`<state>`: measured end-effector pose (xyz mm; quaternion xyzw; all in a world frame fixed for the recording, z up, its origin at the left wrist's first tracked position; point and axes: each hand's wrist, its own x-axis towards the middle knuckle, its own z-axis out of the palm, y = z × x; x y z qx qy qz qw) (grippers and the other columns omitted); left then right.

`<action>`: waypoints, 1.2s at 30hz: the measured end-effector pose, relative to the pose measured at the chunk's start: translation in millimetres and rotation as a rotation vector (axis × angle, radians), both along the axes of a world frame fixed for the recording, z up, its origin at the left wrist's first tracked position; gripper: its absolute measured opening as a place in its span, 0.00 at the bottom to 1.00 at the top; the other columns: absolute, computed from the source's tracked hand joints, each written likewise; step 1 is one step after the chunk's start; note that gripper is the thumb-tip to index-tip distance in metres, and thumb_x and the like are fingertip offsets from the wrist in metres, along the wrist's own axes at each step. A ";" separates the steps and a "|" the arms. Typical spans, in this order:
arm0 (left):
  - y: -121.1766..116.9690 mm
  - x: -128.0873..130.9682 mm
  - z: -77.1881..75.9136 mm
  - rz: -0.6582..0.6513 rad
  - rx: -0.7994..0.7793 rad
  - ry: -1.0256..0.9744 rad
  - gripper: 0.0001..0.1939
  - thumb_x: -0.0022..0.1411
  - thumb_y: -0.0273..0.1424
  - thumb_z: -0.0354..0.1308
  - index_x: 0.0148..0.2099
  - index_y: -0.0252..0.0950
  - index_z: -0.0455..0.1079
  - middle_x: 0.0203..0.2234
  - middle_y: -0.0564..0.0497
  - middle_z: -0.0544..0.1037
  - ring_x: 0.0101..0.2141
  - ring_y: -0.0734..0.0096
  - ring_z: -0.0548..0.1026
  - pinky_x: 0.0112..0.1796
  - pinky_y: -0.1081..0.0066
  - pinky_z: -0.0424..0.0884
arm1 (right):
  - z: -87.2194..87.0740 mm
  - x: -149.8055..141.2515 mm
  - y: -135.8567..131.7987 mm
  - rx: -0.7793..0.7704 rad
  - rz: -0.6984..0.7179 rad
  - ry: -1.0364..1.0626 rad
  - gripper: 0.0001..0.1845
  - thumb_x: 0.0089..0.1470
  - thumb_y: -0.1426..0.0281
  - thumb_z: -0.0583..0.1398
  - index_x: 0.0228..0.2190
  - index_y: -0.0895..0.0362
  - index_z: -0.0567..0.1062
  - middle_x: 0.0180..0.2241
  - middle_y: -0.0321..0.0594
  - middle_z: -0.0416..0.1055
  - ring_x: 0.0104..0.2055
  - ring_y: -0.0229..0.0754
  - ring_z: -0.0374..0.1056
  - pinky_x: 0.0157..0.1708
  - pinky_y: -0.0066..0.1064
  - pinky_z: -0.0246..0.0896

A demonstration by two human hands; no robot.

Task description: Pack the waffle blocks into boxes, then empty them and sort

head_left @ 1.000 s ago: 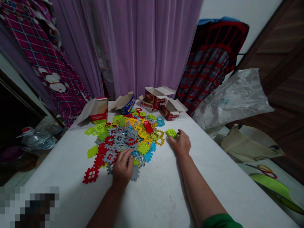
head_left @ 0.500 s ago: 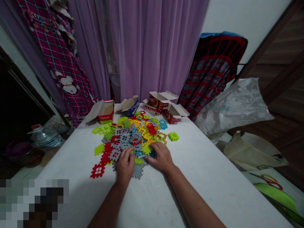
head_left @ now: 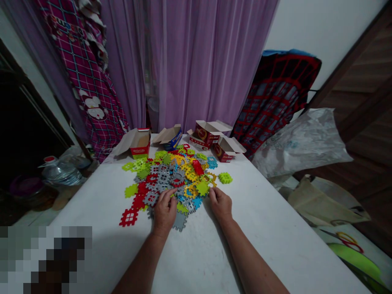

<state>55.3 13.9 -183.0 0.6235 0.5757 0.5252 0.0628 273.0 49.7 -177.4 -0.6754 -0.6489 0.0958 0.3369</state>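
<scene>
A heap of toothed plastic building pieces in red, grey, yellow, lime and blue lies on the white table (head_left: 269,228). My left hand (head_left: 164,212) rests at its near edge with fingers curled, beside a grey window piece (head_left: 151,198) and above a flat grey piece (head_left: 180,220). Whatever its fingers may grip is hidden. At the near right edge of the heap, my right hand (head_left: 221,205) has its fingertips drawn together next to a lime piece (head_left: 202,188); I cannot tell whether they pinch anything. A grey window piece (head_left: 190,205) lies between the hands.
Behind the heap stand opened cartons: a red one (head_left: 141,150), a blue one (head_left: 174,141) and several dark red ones (head_left: 224,154). A lime block (head_left: 225,178) sits apart on the right. Water bottle (head_left: 59,171) at left; plastic bag (head_left: 303,143) and scissors (head_left: 346,241) at right.
My right hand has drawn back to the right, and the lime piece beside it has shifted right too. The grey window piece is now uncovered. My left hand stays nearly in place.
</scene>
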 end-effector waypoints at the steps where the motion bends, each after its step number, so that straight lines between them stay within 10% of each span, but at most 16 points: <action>1: 0.4 0.0 -0.4 -0.003 0.003 0.000 0.15 0.61 0.26 0.50 0.46 0.38 0.74 0.40 0.47 0.78 0.42 0.68 0.77 0.46 0.68 0.73 | 1.1 2.0 -1.4 -0.053 -0.033 -0.007 0.22 0.60 0.58 0.48 0.29 0.54 0.78 0.27 0.39 0.77 0.29 0.40 0.70 0.28 0.28 0.53; 7: 1.7 1.4 -2.9 0.013 0.030 -0.008 0.15 0.61 0.26 0.50 0.46 0.38 0.74 0.40 0.47 0.78 0.42 0.68 0.77 0.45 0.68 0.74 | 3.3 7.8 -4.5 -0.119 -0.103 -0.051 0.22 0.59 0.57 0.49 0.29 0.52 0.79 0.25 0.38 0.76 0.28 0.40 0.69 0.26 0.28 0.50; 16: 1.4 1.0 -2.1 -0.001 0.018 -0.003 0.15 0.61 0.26 0.50 0.46 0.38 0.75 0.40 0.47 0.78 0.41 0.68 0.77 0.46 0.67 0.74 | -1.1 46.0 -18.0 0.411 -0.019 -0.301 0.22 0.63 0.58 0.51 0.33 0.55 0.81 0.31 0.42 0.78 0.32 0.39 0.70 0.30 0.26 0.56; 36: 1.5 -0.2 -2.6 0.003 -0.007 -0.003 0.15 0.61 0.26 0.50 0.46 0.38 0.75 0.41 0.47 0.78 0.42 0.67 0.77 0.47 0.67 0.74 | 23.7 8.9 47.2 -0.036 0.079 -0.455 0.21 0.52 0.59 0.62 0.45 0.57 0.75 0.42 0.47 0.76 0.45 0.50 0.66 0.41 0.35 0.58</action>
